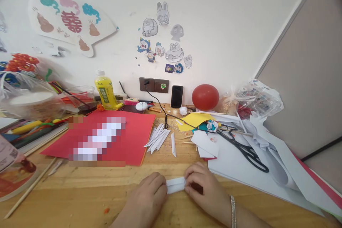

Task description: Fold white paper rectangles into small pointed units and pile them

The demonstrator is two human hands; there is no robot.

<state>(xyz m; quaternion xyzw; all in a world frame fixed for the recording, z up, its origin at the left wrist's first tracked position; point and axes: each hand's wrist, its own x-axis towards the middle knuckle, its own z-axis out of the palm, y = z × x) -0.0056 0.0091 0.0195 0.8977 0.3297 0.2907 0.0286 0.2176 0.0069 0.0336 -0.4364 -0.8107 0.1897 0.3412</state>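
A small folded strip of white paper (175, 185) lies between my hands, low over the wooden table (88, 192). My left hand (149, 197) closes on its left end, with the fingertips partly hidden behind the knuckles. At the right end, my right hand (200, 188) pinches the strip between thumb and fingers; a bracelet circles that wrist. A lengthwise crease shows along the strip. Beyond the hands rest several folded paper pieces (157, 138) in a loose pile, and a single folded piece (173, 145) stands apart to their right.
Red sheets (141, 131) cover the left middle. Scissors (245, 149) lie on white paper (227, 167) at right. A yellow bottle (105, 91), a phone (177, 97) and a red balloon (205, 97) line the wall. A printed cup (16, 171) stands at the left edge.
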